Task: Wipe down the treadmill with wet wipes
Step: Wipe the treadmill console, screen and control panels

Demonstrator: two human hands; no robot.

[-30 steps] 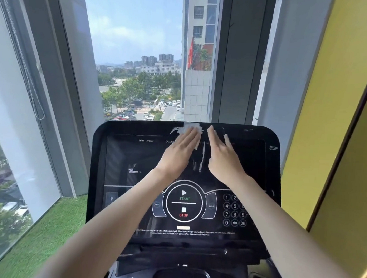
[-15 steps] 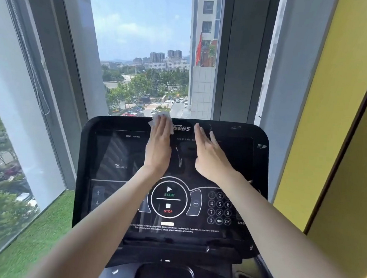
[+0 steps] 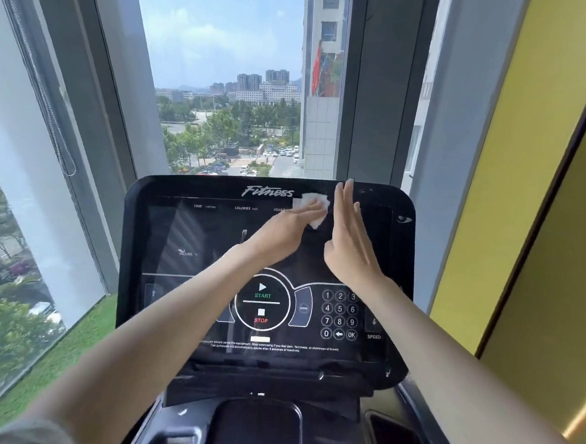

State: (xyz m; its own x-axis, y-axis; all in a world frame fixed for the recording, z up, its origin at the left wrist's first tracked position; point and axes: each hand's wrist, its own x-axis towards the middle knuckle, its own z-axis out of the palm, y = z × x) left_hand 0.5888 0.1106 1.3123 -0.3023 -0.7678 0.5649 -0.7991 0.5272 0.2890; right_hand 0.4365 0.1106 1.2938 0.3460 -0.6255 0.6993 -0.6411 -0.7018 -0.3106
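Pressing a white wet wipe (image 3: 308, 200) against the treadmill console (image 3: 137, 245), the left hand (image 3: 284, 231) lies palm down w/ fingers straight and close together. No curl round the wipe is visible. The wipe sits near the console's top edge, just right of the "Fitness" logo (image 3: 267, 192), w/ its crumpled end showing beyond the fingertips.

The right hand (image 3: 349, 241) stands just beside the wipe, on the side toward the top-right corner. Its fingers are straight, together and pointing up, tips reaching the top edge, and the thumb angles low toward the left hand. It holds nothing; whether the palm touches the screen can't be told. The hands are near each other but apart.

Lower console: START/STOP ring (image 3: 261, 303) at centre, number keypad (image 3: 339, 315) toward the bottom-right corner. The left forearm crosses the bottom-left area.

Surroundings: window (image 3: 225, 78) w/ city view beyond the top edge, yellow wall (image 3: 531, 169) at right, green turf (image 3: 68, 344) at left.
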